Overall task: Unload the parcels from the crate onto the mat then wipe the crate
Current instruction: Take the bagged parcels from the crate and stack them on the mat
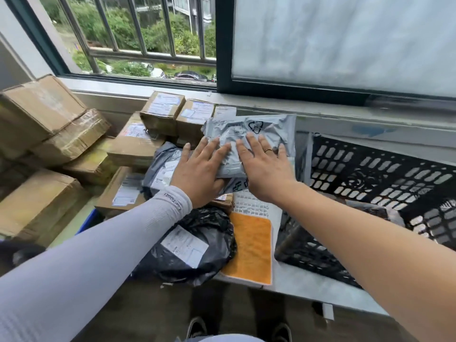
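**Both hands flat on the grey parcel, crate to the right**

I see both hands pressed side by side on a light grey mailer parcel (249, 139), which lies atop the pile left of the crate. My left hand (197, 174) has its fingers straight and spread over the parcel's left part, with the thumb tucked under the near edge; the arm wears a pale sleeve (118, 233). My right hand (265, 166), ring on one finger, lies palm-down with fingers extended across the parcel's middle.

The black slatted crate (370, 183) stands on the pale surface (291, 282) at right; something dark lies inside it, though I cannot tell what.

Near the surface's front edge an orange cloth (251, 245) lies flat, just beside a black bagged parcel (195, 245) with a white label. A dark grey mailer (162, 169) sits under my left hand. Brown cardboard boxes (138, 144) are stacked behind and to the left, below the window (138, 38).
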`<action>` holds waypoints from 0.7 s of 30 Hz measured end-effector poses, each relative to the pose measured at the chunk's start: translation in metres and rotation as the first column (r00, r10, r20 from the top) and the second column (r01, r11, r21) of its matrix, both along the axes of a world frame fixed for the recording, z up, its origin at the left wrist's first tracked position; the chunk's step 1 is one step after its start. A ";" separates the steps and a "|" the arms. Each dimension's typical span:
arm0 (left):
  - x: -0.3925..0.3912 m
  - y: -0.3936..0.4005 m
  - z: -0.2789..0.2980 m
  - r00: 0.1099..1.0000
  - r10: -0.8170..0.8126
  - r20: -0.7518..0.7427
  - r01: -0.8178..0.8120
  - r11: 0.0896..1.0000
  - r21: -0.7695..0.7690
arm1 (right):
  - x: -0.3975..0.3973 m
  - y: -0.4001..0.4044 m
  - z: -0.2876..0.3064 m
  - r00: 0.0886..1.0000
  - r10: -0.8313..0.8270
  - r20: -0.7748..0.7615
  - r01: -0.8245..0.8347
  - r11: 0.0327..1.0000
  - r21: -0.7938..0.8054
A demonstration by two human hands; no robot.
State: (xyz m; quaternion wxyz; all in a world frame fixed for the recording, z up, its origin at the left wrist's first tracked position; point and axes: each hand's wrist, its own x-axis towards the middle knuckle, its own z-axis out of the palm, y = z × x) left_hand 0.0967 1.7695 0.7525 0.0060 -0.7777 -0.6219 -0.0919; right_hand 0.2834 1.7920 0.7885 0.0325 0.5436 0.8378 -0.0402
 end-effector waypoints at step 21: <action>-0.055 -0.031 -0.063 0.872 -0.212 0.442 0.231 0.973 0.010 | -0.053 -0.048 -0.064 0.984 -0.160 -0.074 0.158 0.987 -0.022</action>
